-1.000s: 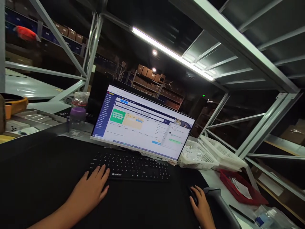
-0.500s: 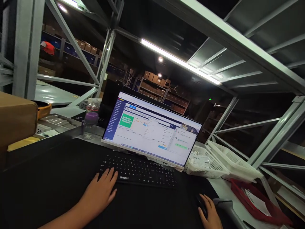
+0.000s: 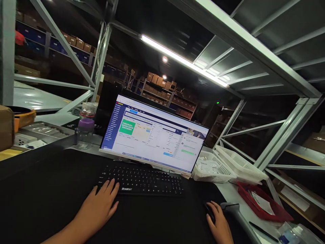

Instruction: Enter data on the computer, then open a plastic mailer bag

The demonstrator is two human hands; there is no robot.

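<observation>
My left hand (image 3: 98,206) lies flat on the black desk mat (image 3: 50,189), fingers stretched out onto the lower left corner of the black keyboard (image 3: 142,181). At the lower right, my right hand (image 3: 219,222) curls over a dark mouse (image 3: 208,210), which is mostly hidden under the fingers. A lit monitor (image 3: 154,137) stands behind the keyboard and shows a web page with a green box and a drop-down list.
White mesh baskets (image 3: 223,166) and a red tray (image 3: 261,203) with papers sit to the right. A grey handle-shaped device (image 3: 238,218) lies beside the mouse. A purple-lidded bottle (image 3: 85,130) and a metal tray (image 3: 45,132) stand at left. Metal shelving frames overhead and on both sides.
The view has shifted slightly; both hands stay on keyboard and mouse. A drop-down list has opened on the screen since one second ago.
</observation>
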